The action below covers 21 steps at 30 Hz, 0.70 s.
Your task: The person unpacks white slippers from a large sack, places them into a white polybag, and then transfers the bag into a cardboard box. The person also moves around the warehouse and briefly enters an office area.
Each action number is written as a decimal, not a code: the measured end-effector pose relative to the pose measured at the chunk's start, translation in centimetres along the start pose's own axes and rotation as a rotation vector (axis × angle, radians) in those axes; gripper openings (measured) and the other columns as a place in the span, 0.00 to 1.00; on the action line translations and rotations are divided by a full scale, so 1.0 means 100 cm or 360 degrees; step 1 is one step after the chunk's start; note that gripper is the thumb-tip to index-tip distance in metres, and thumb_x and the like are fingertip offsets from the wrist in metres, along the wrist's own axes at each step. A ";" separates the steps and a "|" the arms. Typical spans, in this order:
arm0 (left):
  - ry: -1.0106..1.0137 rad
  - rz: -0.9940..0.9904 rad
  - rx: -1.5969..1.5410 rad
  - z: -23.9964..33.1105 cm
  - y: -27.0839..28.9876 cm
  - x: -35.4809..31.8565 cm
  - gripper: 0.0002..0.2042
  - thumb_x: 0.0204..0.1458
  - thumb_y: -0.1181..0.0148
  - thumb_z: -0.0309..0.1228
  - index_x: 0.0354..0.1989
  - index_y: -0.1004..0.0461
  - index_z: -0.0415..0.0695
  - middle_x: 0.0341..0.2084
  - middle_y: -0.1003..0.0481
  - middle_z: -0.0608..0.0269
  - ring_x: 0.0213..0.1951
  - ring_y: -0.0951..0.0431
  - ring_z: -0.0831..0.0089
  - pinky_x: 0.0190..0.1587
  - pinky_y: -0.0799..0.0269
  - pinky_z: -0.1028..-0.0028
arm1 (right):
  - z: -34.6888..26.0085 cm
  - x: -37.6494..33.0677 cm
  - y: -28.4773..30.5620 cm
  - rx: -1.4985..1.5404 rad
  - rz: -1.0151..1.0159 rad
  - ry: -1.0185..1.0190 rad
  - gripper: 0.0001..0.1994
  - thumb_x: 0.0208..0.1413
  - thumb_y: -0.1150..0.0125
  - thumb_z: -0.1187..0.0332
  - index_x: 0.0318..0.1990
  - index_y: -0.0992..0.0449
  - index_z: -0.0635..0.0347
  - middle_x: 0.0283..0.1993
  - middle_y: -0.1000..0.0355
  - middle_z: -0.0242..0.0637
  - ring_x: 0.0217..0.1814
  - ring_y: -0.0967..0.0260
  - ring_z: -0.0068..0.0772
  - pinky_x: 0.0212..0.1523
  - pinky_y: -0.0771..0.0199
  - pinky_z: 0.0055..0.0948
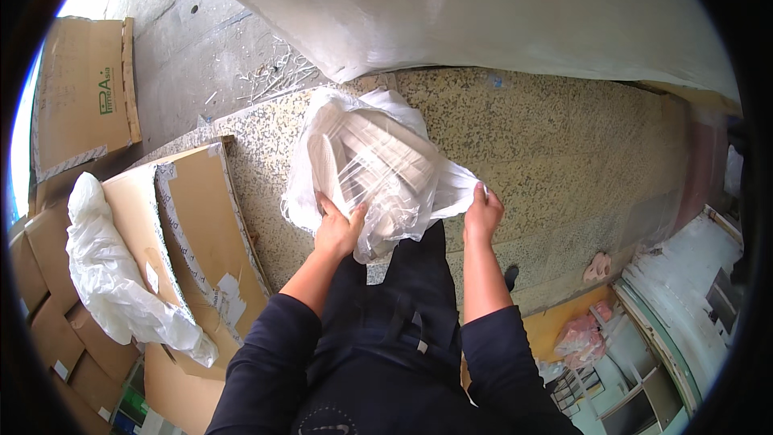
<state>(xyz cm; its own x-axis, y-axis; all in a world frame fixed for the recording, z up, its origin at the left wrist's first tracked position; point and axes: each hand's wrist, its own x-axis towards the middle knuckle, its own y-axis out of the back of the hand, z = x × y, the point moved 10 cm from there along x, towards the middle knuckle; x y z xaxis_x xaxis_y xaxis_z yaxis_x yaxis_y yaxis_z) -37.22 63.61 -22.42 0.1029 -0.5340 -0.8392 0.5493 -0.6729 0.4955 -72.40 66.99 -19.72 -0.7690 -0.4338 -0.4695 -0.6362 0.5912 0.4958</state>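
In front of my body is a white, partly see-through plastic bag (302, 185). Inside it sit stacked pale beige pieces (386, 149) with ridged edges, under clear wrinkled film; their exact kind is hard to make out. My left hand (340, 228) grips the bag's near left side, thumb and fingers pressing into the plastic. At the right, my right hand (483, 215) pinches a stretched corner of the same bag between thumb and fingers. The plastic is pulled taut toward that hand.
Large cardboard boxes (205, 225) stand at the left, with a crumpled white plastic sheet (113, 266) over one. A big pale covered bulk (483, 8) blocks the far side. Pink slippers (597, 267) lie on the speckled floor (555, 161), near a pale cabinet (684, 274).
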 end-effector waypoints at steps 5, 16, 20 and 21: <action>-0.0017 0.0012 0.0010 -0.002 0.002 -0.002 0.56 0.54 0.52 0.61 0.67 0.79 0.26 0.53 0.35 0.20 0.57 0.32 0.38 0.60 0.36 0.60 | 0.021 0.017 -0.072 0.0054 -0.0814 -0.0217 0.16 0.59 0.40 0.60 0.34 0.22 0.69 0.26 0.26 0.35 0.31 0.28 0.32 0.38 0.29 0.32; -0.0118 0.0234 -0.0164 -0.026 0.021 -0.009 0.38 0.52 0.42 0.55 0.58 0.35 0.30 0.50 0.29 0.35 0.52 0.28 0.45 0.54 0.32 0.56 | -0.052 0.045 -0.068 0.0465 -0.0236 0.0157 0.15 0.63 0.43 0.64 0.34 0.25 0.71 0.26 0.29 0.29 0.28 0.38 0.19 0.28 0.37 0.26; -0.0454 0.1545 -0.0192 -0.032 0.107 -0.044 0.28 0.45 0.29 0.38 0.53 0.30 0.37 0.40 0.28 0.46 0.42 0.26 0.54 0.47 0.30 0.62 | -0.052 0.013 -0.063 -0.0006 -0.0843 0.0392 0.17 0.59 0.37 0.59 0.38 0.25 0.69 0.29 0.27 0.30 0.28 0.36 0.19 0.31 0.33 0.25; -0.0242 0.1709 -0.0259 -0.054 0.118 -0.043 0.29 0.44 0.29 0.38 0.54 0.31 0.39 0.42 0.28 0.47 0.42 0.27 0.56 0.47 0.30 0.62 | -0.039 0.007 -0.056 -0.0091 -0.0951 0.0272 0.18 0.58 0.35 0.58 0.40 0.26 0.69 0.30 0.26 0.30 0.29 0.35 0.19 0.31 0.33 0.25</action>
<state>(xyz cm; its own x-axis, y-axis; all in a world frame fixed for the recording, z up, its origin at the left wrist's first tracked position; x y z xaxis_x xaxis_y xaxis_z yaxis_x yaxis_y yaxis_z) -26.74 60.73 -14.22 0.4961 -0.8666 0.0539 0.3386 0.2503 0.9070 -69.62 60.74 -19.91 -0.2755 -0.7836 -0.5568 -0.9582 0.1775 0.2243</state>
